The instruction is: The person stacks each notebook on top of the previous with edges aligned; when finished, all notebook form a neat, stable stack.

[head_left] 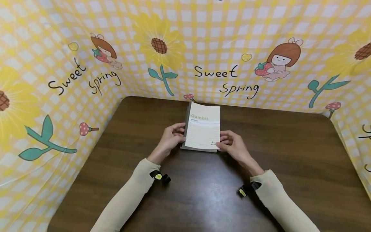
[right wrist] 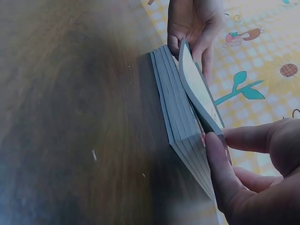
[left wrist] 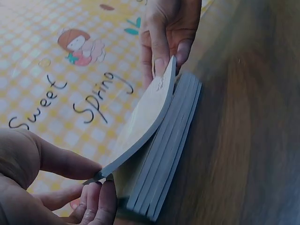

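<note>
A cream notebook [head_left: 203,129] marked "Gambit" lies over a stack of several notebooks [left wrist: 164,150] on the table. It bows in the middle, and its side edges stand a little off the stack. My left hand [head_left: 173,138] pinches its left edge between thumb and fingers. At the lower right corner, my right hand [head_left: 234,144] pinches the opposite edge. The right wrist view shows the right thumb and forefinger on the raised corner of the notebook [right wrist: 199,89]. Most of the stack's top is hidden under this notebook.
The brown wooden table [head_left: 290,154] runs around the stack on all sides. Behind and beside it hangs a yellow checked cloth [head_left: 214,42] printed with flowers and "Sweet Spring". Black straps [head_left: 159,176] sit at both wrists.
</note>
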Available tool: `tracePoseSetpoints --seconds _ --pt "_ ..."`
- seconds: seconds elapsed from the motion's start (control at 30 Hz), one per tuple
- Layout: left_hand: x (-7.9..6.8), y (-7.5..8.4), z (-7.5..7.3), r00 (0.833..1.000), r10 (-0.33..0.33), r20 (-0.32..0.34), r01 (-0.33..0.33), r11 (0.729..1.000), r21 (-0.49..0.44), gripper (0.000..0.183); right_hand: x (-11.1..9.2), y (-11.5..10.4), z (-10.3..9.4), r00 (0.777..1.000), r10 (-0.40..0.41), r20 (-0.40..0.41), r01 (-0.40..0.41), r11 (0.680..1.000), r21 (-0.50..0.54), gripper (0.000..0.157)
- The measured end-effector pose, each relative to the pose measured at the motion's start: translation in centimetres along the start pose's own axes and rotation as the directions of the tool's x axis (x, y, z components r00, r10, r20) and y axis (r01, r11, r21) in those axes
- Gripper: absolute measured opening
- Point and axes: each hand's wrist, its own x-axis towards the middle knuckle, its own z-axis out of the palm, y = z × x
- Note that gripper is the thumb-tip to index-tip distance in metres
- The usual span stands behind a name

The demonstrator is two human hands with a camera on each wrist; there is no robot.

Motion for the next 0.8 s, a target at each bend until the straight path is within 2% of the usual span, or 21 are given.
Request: tracePoseSetpoints --seconds 0.2,0.37,0.57,0.8 --pt "0.61 -0.31 -0.60 1.000 -0.020 0.005 0.019 1.000 0.015 0.063 0.35 -0.21 0.46 1.000 0.016 -0.012 -0.016 0.999 -0.030 0.051" --pt "0.86 -0.54 -0.89 0.999 -0.038 0.026 0.037 0.999 0.025 0.062 0.48 -0.04 0.46 0.999 0.022 -0.033 -0.025 0.995 -0.098 0.050" --pt "0.79 -0.67 -0.90 0.998 -0.054 0.032 0.053 0.998 0.035 0.063 0.38 0.34 0.43 0.999 0.007 -0.044 -0.014 0.985 -0.169 0.051" --pt "0.55 -0.64 -0.89 0.998 -0.056 0.036 0.054 0.996 0.074 0.062 0.22 0.53 0.48 0.999 -0.002 -0.053 -0.009 0.980 -0.197 0.052"
